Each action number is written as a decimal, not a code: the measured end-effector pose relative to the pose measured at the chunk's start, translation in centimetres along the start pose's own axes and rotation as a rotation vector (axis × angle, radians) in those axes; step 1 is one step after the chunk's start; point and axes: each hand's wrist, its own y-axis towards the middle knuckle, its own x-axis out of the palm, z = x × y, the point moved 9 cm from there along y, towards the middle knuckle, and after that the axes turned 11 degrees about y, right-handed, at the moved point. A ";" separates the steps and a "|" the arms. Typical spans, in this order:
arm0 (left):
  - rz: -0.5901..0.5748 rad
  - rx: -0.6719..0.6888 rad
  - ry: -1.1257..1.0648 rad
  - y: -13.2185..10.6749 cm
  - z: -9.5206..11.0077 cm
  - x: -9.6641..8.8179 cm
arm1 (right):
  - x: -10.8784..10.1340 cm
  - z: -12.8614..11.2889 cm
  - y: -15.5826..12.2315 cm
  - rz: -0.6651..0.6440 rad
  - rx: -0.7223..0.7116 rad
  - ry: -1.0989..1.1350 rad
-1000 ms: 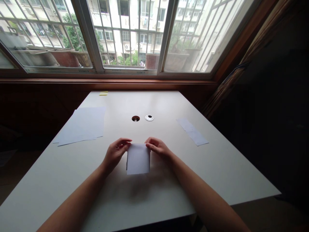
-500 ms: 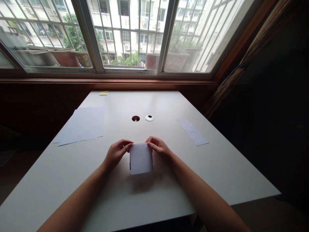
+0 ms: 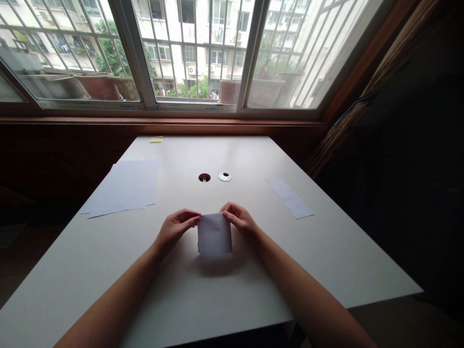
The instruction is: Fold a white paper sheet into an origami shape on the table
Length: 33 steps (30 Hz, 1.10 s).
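A small folded sheet of white paper (image 3: 214, 237) is held up a little above the table, its shadow falling below it. My left hand (image 3: 177, 227) pinches its top left corner between thumb and fingers. At the top right corner my right hand (image 3: 239, 220) grips it the same way, thumb on the near side. The paper hangs down between the hands, and its lower edge is blurred. At its left side a second layer shows slightly.
On the white table (image 3: 224, 309), sheets of paper (image 3: 125, 188) lie at left and a paper strip (image 3: 290, 198) at right. Behind the hands are a round cable hole (image 3: 204, 178) and its cover (image 3: 224, 177). A yellow slip (image 3: 156, 139) lies at the far edge, below the window.
The folded paper has shifted slightly right, and its lower edge has swung upward and away from me. Both hands keep their pinch at the top corners.
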 end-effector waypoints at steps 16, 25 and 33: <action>0.024 -0.015 -0.060 -0.1 -0.1 0.0 | 0.1 -0.7 -0.1 0.033 -0.031 0.047; 0.026 0.007 -0.042 -0.1 0.4 0.2 | -0.1 -0.6 -0.3 0.048 -0.019 0.026; 0.168 0.023 -0.100 -0.2 0.5 -0.9 | 0.4 1.3 -0.2 0.036 0.122 0.232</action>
